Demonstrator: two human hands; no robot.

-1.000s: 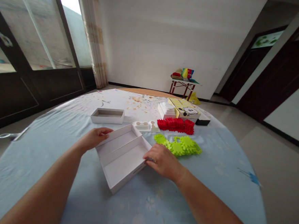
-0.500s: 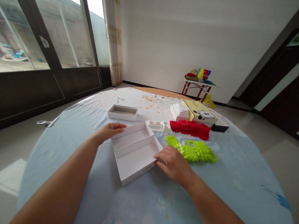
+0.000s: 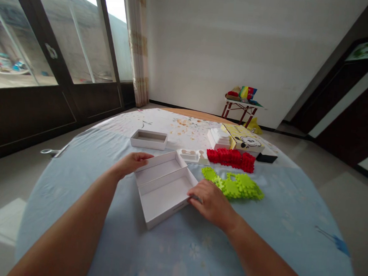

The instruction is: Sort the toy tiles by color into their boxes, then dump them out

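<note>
A white cardboard box (image 3: 164,194) without a lid lies tilted to my view on the table, with a divider across its inside. My left hand (image 3: 133,164) grips its far left edge, fingers over the rim. At its right side, my right hand (image 3: 209,198) is closed on the near right wall, the thumb low and the fingers on the rim. Just beyond my right hand lie bright green interlocking plastic pieces (image 3: 239,186). Behind those is a row of red interlocking pieces (image 3: 231,159). A white moulded tray insert (image 3: 190,155) lies past the box.
A smaller white open box (image 3: 149,139) stands at the back left. At the back right are a white stepped stack (image 3: 218,138), a yellow cartoon box (image 3: 243,139) and a black box (image 3: 267,155). A floral cloth (image 3: 226,250) covers the round table.
The whole view has shifted slightly, so everything appears a little further left. Both hands keep their hold on the white box, which has hardly moved on the table.
</note>
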